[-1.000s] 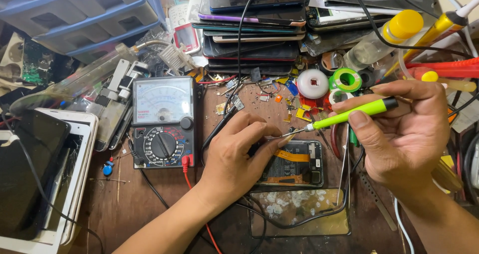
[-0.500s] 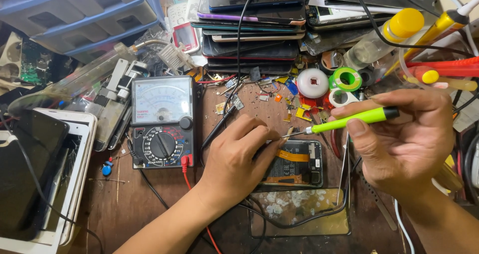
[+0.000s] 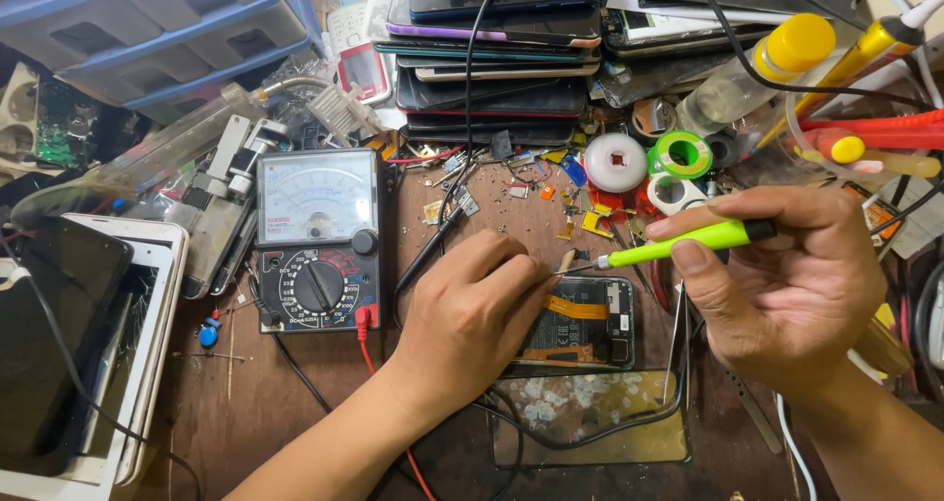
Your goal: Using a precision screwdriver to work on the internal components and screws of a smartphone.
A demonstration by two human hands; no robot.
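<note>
Nearest the camera, at the lower middle of the frame, a bare glass panel (image 3: 590,417) lies on the wooden worktop (image 3: 246,403) with a black cable looping over it. Just above it sits the opened phone (image 3: 580,322), back cover off, its dark insides and an orange flex strip showing. The left hand (image 3: 472,314) rests palm-down on the phone's left part, fingers curled together and pressing it flat rather than gripping anything. The right hand (image 3: 787,285), at the right of the frame, has its fingers closed round a lime-green screwdriver (image 3: 678,243), held like a pen, whose thin metal tip reaches the phone's upper left corner beside the left fingertips.

By the look of it the phone is already open and the work inside is mid-way: the tip is at a corner, and the phone is not closed up.

Left of the hands stands an analogue multimeter (image 3: 317,240), red and black leads trailing past the left wrist. Far left lie tablets (image 3: 88,344) in a stack. Farther back, tape rolls (image 3: 649,159), loose scraps, a yellow-capped bottle (image 3: 767,63) and a pile of phones (image 3: 492,58) crowd the upper frame, leaving little free room round the work.
</note>
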